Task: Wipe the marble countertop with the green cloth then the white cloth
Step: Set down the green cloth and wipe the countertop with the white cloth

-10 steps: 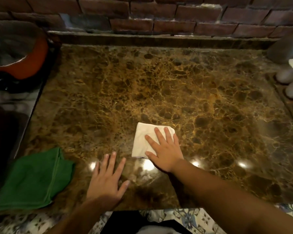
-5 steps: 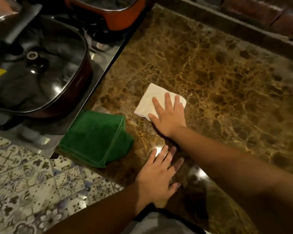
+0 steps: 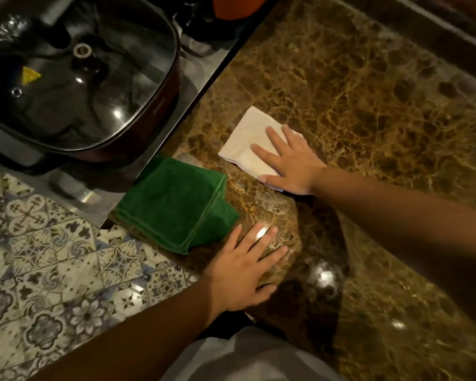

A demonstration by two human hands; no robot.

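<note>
My right hand (image 3: 291,163) lies flat with spread fingers on the folded white cloth (image 3: 248,144), pressing it onto the brown marble countertop (image 3: 368,92) near the counter's left side. The green cloth (image 3: 176,204) lies folded at the counter's front left corner, with nothing touching it. Just right of the green cloth, my left hand (image 3: 245,268) rests palm down on the bare marble near the front edge, fingers apart and holding nothing.
A stove with a large dark pot under a glass lid (image 3: 74,78) borders the counter on the left. An orange pot (image 3: 237,6) stands behind it. Patterned floor tiles (image 3: 39,270) lie below the counter's front edge. A dark ledge (image 3: 437,31) runs along the back.
The view has swung left and down. My right hand has slid the white cloth leftward toward the stove side, close to the green cloth. My left hand stays planted on the marble.
</note>
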